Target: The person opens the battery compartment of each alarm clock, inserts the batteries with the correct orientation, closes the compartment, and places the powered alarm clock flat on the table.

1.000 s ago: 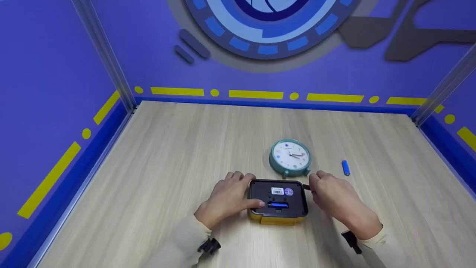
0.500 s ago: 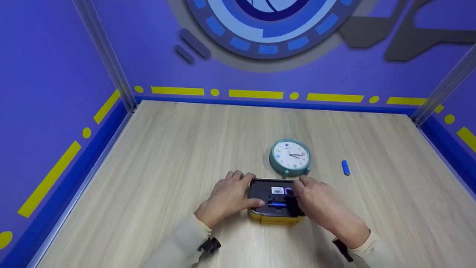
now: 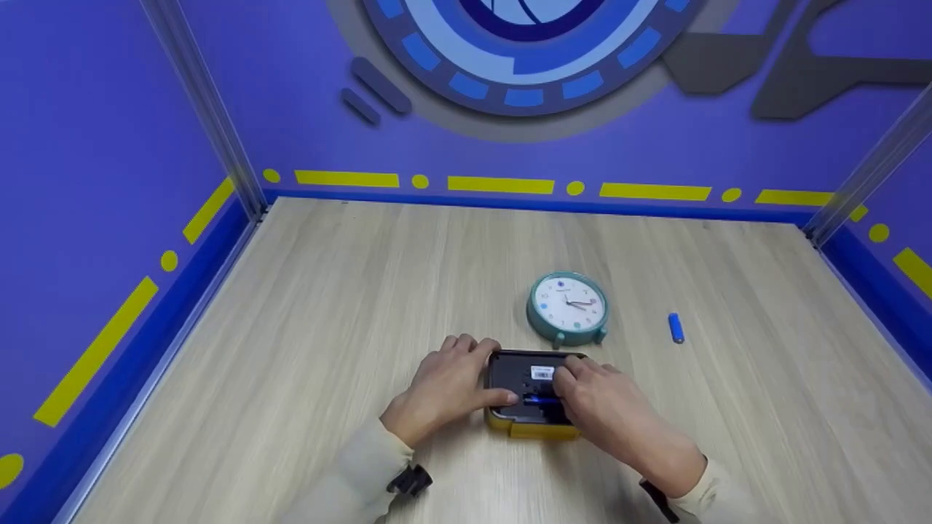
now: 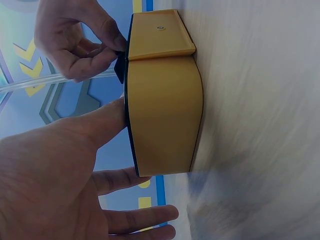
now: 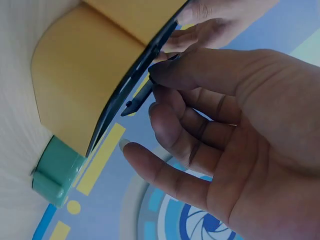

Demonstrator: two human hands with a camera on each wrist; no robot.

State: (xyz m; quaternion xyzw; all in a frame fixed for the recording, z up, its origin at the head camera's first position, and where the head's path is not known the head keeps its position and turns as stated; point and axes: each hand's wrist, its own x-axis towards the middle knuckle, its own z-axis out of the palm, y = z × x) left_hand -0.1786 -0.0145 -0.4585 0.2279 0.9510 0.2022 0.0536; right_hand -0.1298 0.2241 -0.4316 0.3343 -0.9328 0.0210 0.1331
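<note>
A yellow box-shaped device [image 3: 540,431] lies with its black back upward, its front hidden. A blue battery [image 3: 534,399] sits in the slot of that back, partly covered by the right hand. My left hand [image 3: 448,389] holds the device's left side, thumb on the back and fingers along the far edge. Over the right part of the back, my right hand [image 3: 608,400] pinches a small black battery cover [image 5: 138,100] between thumb and forefinger. In the left wrist view the cover [image 4: 120,67] stands tilted against the black back.
A round green alarm clock [image 3: 569,304] lies face up just behind the device. Farther right, a loose blue battery [image 3: 676,328] rests on the wooden table [image 3: 364,291]. Blue-purple panels [image 3: 466,156] enclose the table at the back and sides.
From the device's right side, my right hand has moved left with the black cover, over the back and the battery slot. My left hand has stayed in place.
</note>
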